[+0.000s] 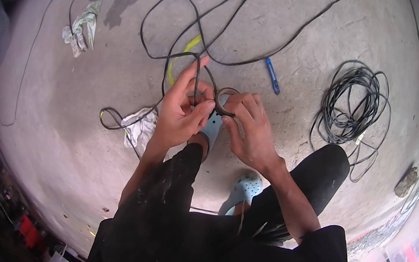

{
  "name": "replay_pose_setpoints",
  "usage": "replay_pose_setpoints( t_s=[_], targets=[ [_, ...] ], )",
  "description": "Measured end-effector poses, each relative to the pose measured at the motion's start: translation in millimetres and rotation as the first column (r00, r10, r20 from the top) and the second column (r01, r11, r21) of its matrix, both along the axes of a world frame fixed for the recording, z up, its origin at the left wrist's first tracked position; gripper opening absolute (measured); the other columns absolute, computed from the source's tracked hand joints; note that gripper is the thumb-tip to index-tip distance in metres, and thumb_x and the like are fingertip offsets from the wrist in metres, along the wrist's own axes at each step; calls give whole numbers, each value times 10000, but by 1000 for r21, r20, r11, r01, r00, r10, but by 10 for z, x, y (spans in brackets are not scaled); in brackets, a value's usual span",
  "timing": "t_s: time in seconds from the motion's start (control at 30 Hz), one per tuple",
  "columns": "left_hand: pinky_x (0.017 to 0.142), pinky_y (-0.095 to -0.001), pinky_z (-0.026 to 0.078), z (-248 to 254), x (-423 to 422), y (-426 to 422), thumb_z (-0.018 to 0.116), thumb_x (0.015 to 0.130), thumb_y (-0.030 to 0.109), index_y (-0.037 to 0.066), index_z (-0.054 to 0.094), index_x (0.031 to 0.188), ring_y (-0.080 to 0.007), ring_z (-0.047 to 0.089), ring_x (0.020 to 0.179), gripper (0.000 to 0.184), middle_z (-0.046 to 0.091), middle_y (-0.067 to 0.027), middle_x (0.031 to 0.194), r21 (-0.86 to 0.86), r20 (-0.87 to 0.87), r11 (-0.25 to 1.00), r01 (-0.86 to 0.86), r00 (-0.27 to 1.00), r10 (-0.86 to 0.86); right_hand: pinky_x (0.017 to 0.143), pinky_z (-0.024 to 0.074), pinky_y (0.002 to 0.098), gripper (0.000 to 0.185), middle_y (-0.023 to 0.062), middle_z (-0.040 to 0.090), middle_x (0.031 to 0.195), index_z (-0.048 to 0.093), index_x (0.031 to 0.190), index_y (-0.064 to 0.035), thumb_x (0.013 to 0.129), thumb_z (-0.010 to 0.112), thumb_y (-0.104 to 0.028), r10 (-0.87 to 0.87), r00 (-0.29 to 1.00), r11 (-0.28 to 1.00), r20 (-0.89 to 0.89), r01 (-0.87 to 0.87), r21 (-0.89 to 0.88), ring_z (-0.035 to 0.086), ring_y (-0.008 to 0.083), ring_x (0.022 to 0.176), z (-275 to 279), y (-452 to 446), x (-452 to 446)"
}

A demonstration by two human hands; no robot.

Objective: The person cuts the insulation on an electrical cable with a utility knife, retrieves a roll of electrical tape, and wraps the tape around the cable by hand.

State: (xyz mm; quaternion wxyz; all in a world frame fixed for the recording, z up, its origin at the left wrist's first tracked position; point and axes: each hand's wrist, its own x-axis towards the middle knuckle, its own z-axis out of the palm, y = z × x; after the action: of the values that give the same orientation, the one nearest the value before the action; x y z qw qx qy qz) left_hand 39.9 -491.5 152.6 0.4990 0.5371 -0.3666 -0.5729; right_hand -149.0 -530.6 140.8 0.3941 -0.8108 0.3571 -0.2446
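My left hand (175, 114) is closed on a black cable (197, 79), pinched between thumb and fingers while the index finger points up along it. In my right hand (253, 129) is a roll of black tape (218, 100), gripped at its right side close to the left fingertips. Whether a strip of tape joins the roll to the cable cannot be made out. Loose loops of the cable spread over the floor ahead, and a yellow-green strip (192, 43) lies among them just past my left hand.
A blue utility knife (272, 76) lies ahead on the concrete floor (288, 110). To the right sits a coiled black cable (351, 106), with a stone (406, 182) beyond. Crumpled wrappers (140, 129) and a pale cloth (84, 25) are at the left. Blue clogs (249, 184) are on my feet.
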Motion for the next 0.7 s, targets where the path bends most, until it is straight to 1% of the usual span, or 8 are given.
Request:
replay_pose_setpoints(
  t_s=[0.07, 0.17, 0.33, 0.43, 0.53, 0.63, 0.7],
  targets=[
    [493, -170, 423, 8, -9, 4, 609, 924, -47, 44, 282, 1548, -43, 526, 616, 710, 588, -54, 940, -4, 1, 1000, -7, 1000, 7, 875, 490, 458, 254, 125, 543, 1108, 575, 1066, -45, 838, 687, -38, -6, 1000, 1000, 8, 6, -10, 530, 360, 1049, 5, 1, 4],
    [503, -169, 424, 3, -23, 5, 597, 935, -41, 37, 275, 1548, -37, 517, 627, 697, 582, -52, 956, -17, -2, 1000, -20, 1000, 20, 874, 450, 446, 192, 141, 556, 1072, 581, 1012, -18, 839, 659, 13, -52, 997, 998, 52, 51, 22, 524, 365, 1017, 36, 23, 42],
    [550, -169, 429, -126, -46, 31, 578, 944, -38, 30, 262, 1550, -27, 499, 667, 687, 561, -49, 995, -68, -52, 998, -17, 999, 14, 866, 450, 446, 209, 140, 560, 1067, 579, 1022, -17, 833, 661, 20, -59, 997, 998, 42, 59, -8, 525, 365, 1006, 15, 25, 51],
    [523, -165, 398, -141, -92, 28, 560, 941, -55, 2, 257, 1545, -19, 503, 658, 678, 555, -57, 1024, -108, -42, 992, -73, 997, 69, 850, 474, 448, 241, 138, 552, 1080, 580, 1048, -30, 828, 677, -9, -52, 999, 997, 15, 53, -51, 528, 368, 1001, -9, 1, 41],
    [524, -166, 399, -133, -107, -2, 566, 938, -48, -5, 269, 1533, -22, 497, 676, 666, 553, -54, 1021, -181, 54, 976, -123, 989, 135, 846, 484, 448, 255, 136, 550, 1081, 581, 1057, -37, 825, 685, -25, -36, 999, 996, 13, 37, -83, 530, 368, 1000, 0, -24, 48],
    [729, -200, 450, -88, -76, 0, 557, 921, -88, 10, 282, 1530, -65, 524, 852, 675, 551, -46, 1007, -166, 31, 981, -98, 994, 104, 853, 482, 450, 253, 132, 553, 1074, 583, 1053, -38, 822, 687, -24, -32, 999, 996, 10, 33, -84, 533, 364, 996, 31, -35, 50],
    [724, -195, 444, -105, -65, 5, 551, 925, -80, 7, 286, 1524, -63, 518, 840, 660, 550, -45, 1004, -159, 34, 984, -83, 995, 90, 853, 475, 446, 236, 134, 563, 1065, 591, 1039, -34, 823, 683, -13, -39, 999, 997, 14, 39, -67, 536, 361, 990, 46, -31, 57]
  ],
)
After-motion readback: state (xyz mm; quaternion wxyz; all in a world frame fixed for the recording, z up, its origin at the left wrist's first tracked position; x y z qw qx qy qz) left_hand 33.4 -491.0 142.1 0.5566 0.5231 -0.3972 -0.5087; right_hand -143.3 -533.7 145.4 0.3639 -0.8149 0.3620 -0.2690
